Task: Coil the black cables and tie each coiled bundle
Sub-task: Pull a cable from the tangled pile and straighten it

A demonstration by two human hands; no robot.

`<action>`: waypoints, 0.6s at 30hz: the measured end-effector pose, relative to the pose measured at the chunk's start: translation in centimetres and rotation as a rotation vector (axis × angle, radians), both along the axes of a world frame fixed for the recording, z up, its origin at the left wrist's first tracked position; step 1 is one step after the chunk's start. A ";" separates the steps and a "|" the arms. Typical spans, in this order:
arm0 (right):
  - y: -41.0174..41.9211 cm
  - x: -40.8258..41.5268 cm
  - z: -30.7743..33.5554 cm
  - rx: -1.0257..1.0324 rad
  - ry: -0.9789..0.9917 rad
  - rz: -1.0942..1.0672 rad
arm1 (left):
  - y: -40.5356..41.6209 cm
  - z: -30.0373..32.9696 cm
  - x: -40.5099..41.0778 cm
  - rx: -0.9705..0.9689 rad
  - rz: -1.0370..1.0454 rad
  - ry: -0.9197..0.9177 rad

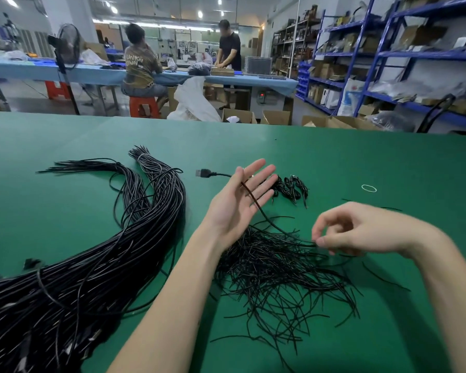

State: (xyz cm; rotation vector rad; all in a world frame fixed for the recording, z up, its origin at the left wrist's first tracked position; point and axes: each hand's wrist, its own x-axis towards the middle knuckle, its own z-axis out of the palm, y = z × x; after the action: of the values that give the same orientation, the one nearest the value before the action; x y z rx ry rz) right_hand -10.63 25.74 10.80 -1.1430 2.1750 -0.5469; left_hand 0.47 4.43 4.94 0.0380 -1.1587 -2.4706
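Left hand (240, 200) raised over the green counter (334, 157), palm up, fingers straight and apart. One black cable (264, 214) runs across the palm; its USB plug (203, 173) sticks out past the hand's far side, above the counter. Cable's other stretch drops down and right to the right hand (361, 232), whose grip is together on it: thumb and forefinger pinch the cable near the hand's left edge, other fingers curled.

Below and between both hands: loose pile of short black tie wires (285, 275), spread on the counter, some strays to the right. Behind the left hand's fingers: small group of coiled cable bundles (291, 188), already tied, lying on the counter.

Left side: large bundle of uncoiled black cables (105, 259), running from the near-left corner up toward centre; far ends bound with a white band (143, 157). White rubber band (369, 188) lies alone, far right, well apart from the rest.

Background: two persons at a blue worktable, blue shelving w/ boxes at right.
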 end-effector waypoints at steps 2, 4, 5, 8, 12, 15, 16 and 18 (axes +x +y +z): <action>-0.6 0.0 -0.9 0.029 -0.045 0.022 | 0.5 0.1 -0.2 0.010 0.009 -0.005; -1.1 0.1 -1.5 0.032 -0.085 0.031 | 0.7 0.1 -0.3 0.020 0.022 -0.006; -1.4 0.2 -1.8 0.031 -0.071 0.032 | 0.7 0.1 -0.3 0.029 0.021 0.003; -2.5 0.3 -2.3 0.050 0.064 0.067 | 0.7 0.4 -0.1 0.075 0.008 0.046; -3.8 0.3 -2.5 0.058 0.215 0.012 | 0.7 1.0 0.3 0.113 0.022 0.075; -4.7 -0.1 -2.4 0.074 0.415 -0.093 | 0.5 1.4 0.8 0.094 -0.020 0.062; -5.0 -0.1 -2.3 0.095 0.443 -0.107 | 0.5 1.6 1.0 0.072 -0.040 0.050; -5.5 -0.1 -2.2 0.142 0.438 -0.103 | 0.5 1.8 1.1 0.026 -0.066 0.043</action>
State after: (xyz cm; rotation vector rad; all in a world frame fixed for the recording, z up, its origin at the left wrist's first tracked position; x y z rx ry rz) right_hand -10.74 20.22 8.59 -1.1596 2.6085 -0.1886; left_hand 1.59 4.92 6.77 -0.0471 -1.1271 -2.5311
